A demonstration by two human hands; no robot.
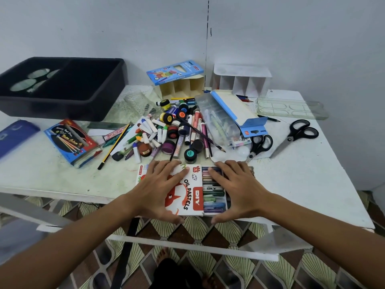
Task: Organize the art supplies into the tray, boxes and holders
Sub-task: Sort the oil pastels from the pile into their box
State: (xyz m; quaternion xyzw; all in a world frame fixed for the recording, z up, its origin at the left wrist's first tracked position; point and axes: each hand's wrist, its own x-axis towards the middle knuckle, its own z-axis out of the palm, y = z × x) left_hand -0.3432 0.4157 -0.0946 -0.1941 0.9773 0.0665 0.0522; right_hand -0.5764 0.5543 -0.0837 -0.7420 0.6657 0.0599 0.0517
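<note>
A white oil pastels box [191, 190] lies at the table's front edge, its sleeve slid partly off so a row of pastels [213, 192] shows. My left hand [160, 188] rests on the printed sleeve with fingers spread, thumb at the near edge. My right hand [235, 186] lies spread over the pastel tray's right side, thumb at the front edge. Behind the box lies a heap of paint pots, markers, crayons and pencils [170, 130]. A black divided tray [62, 86] stands at the back left.
A beige holder [181, 88] with a blue coloured-pencil box [175, 71] on top and a white holder [241, 80] stand at the back. Two scissors [295, 134] lie right, near a clear palette [291, 108]. A blue brush box [73, 140] and pouch [14, 134] lie left.
</note>
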